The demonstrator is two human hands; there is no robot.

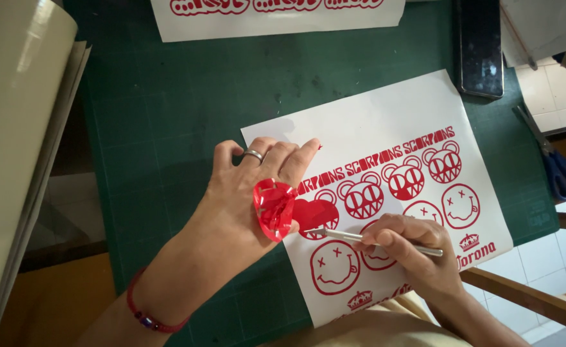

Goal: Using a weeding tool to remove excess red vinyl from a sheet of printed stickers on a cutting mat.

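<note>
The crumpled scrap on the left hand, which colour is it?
Glossy red scrap, clearest in the head view.

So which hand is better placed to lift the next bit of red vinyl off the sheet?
Probably the right hand: it holds the metal tool with its tip on the sticker sheet. The left hand presses the sheet flat.

a craft workspace: green cutting mat (167, 96), vinyl sticker sheets (385, 128), scissors (552, 157).
</note>
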